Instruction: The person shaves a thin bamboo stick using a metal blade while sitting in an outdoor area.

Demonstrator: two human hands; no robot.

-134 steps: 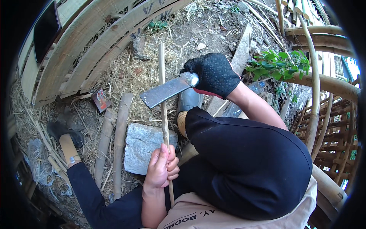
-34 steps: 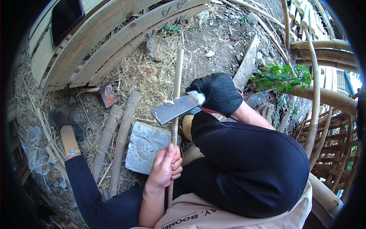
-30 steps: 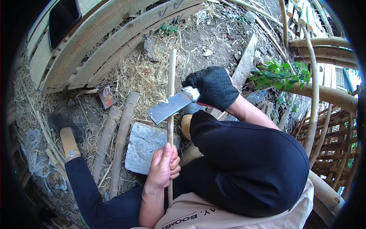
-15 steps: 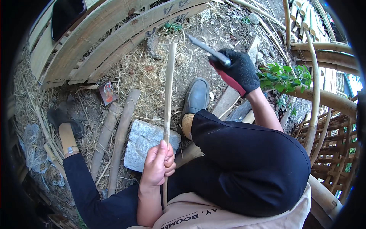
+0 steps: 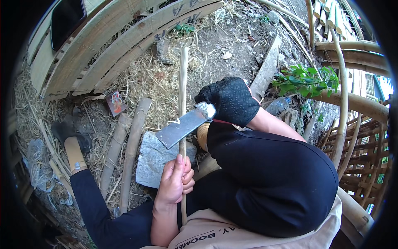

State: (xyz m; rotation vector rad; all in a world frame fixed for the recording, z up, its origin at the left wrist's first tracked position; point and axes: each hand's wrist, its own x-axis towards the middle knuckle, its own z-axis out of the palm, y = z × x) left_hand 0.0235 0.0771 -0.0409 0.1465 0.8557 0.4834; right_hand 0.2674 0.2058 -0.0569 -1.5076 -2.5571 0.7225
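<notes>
My bare left hand [image 5: 174, 179] is wrapped round a long bamboo strip [image 5: 183, 76], which stands lengthwise from my lap outward. My right hand [image 5: 231, 101], in a black glove with a red side, is closed round the hidden handle of a broad-bladed knife [image 5: 178, 130]. The wide, squared blade crosses over the strip just beyond my left thumb. A pale, thin curl of shaving lies on the blade. Under and left of the strip sits a rough grey stone block [image 5: 151, 162].
Two bamboo poles [image 5: 132, 153] lie left of the stone, near a small red packet [image 5: 115, 103]. A slatted wooden pallet [image 5: 103, 45] with a phone [image 5: 68, 20] on it stands at far left. Right are a leafy plant [image 5: 304, 81], a plastic bottle [image 5: 278, 105] and bamboo rails [image 5: 352, 101].
My right hand has swung the knife inward and down, toward me and left, so its blade now crosses the bamboo strip. My left hand keeps its grip, nearly still.
</notes>
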